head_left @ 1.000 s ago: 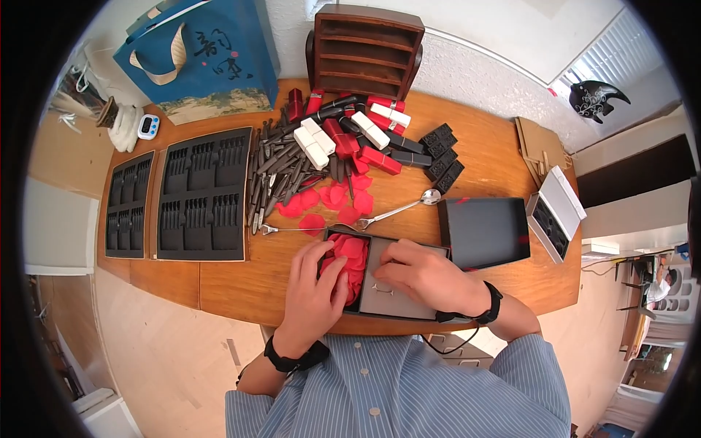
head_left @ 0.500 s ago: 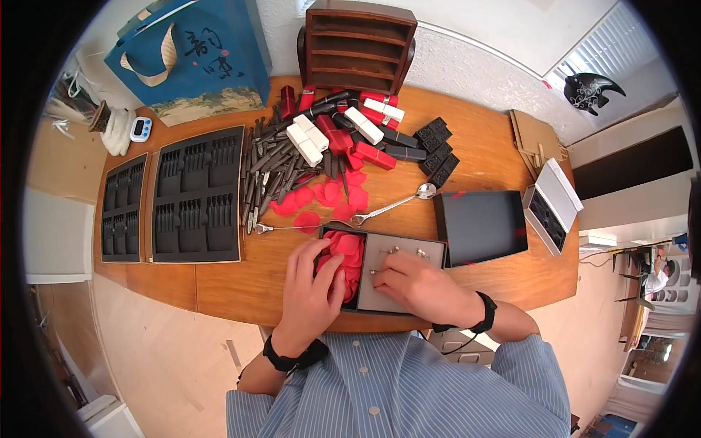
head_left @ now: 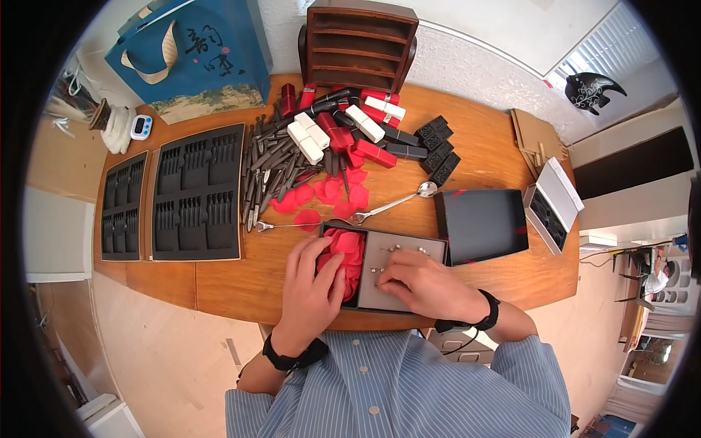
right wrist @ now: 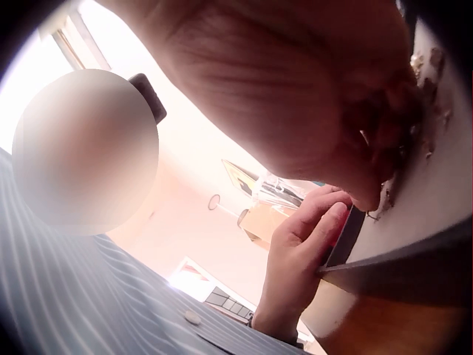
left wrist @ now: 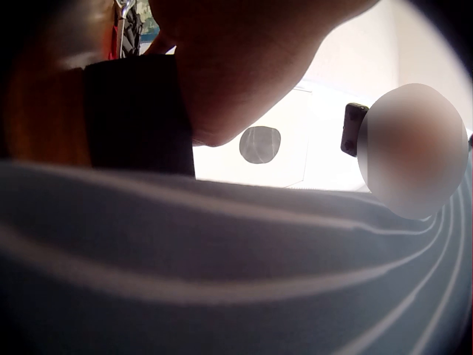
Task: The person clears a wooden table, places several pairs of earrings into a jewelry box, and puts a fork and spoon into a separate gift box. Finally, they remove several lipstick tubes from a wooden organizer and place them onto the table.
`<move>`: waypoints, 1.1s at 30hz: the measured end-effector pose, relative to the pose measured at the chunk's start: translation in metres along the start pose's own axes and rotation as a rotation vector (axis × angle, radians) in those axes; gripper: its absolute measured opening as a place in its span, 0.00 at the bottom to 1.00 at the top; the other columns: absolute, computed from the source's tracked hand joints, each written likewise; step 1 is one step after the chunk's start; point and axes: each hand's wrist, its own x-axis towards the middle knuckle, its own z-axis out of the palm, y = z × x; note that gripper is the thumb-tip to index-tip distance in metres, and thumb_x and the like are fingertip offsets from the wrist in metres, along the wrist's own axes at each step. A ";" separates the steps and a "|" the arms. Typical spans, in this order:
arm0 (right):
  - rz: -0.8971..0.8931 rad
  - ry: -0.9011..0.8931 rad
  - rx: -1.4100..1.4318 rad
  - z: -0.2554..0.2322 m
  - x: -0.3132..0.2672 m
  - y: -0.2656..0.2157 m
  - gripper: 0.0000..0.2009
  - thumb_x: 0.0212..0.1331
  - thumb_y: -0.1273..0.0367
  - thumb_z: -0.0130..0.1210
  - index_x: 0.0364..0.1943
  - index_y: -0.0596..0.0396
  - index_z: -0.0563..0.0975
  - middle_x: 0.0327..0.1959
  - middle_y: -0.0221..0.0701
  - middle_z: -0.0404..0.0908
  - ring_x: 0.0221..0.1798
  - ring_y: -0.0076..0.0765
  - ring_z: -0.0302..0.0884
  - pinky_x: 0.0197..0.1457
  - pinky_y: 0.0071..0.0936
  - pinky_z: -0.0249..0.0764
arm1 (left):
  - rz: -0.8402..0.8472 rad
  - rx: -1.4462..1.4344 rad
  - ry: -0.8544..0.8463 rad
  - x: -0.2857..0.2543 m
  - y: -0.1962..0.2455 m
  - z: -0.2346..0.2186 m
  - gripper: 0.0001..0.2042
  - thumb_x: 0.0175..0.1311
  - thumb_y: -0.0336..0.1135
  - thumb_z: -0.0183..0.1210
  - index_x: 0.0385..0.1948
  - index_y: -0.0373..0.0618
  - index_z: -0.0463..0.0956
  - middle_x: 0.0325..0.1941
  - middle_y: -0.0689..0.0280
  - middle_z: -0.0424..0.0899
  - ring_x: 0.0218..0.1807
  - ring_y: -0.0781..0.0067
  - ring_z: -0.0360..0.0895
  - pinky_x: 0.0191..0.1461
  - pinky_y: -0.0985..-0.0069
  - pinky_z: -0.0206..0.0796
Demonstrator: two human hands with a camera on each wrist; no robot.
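In the head view, a black box point(head_left: 326, 232) holds red petals point(head_left: 347, 248) on its left side and a grey pad point(head_left: 374, 298) on its right. Small shiny jewellery pieces point(head_left: 391, 249) sit on the pad. My left hand point(head_left: 310, 292) lies over the box's left edge, with bent, relaxed fingers touching the petals. Thumb and fingers of my right hand point(head_left: 423, 283) pinch together low over the pad; a tiny metal piece point(right wrist: 373, 216) shows by the fingertips in the right wrist view, most of it hidden.
Behind the box lie loose petals point(head_left: 307, 217), a long spoon point(head_left: 394, 204), dark utensils point(head_left: 274, 164) and red, white and black cases point(head_left: 365, 124). Black trays point(head_left: 197, 193) stand left; an open black box point(head_left: 485, 226) is at right. A wooden rack point(head_left: 359, 47) stands behind.
The right hand has shifted slightly toward the person, uncovering jewellery pieces at the back of the pad. The left hand stays over the petals. The head view has shifted slightly.
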 end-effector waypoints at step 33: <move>0.034 0.252 -0.074 -0.052 0.007 0.054 0.05 0.60 0.72 0.64 0.38 0.56 0.83 0.36 0.34 0.81 0.44 0.44 0.77 0.48 0.37 0.74 | -0.487 -0.298 -0.131 -0.016 -0.009 -0.007 0.22 0.62 0.31 0.68 0.57 0.40 0.73 0.27 0.65 0.69 0.27 0.73 0.68 0.31 0.75 0.64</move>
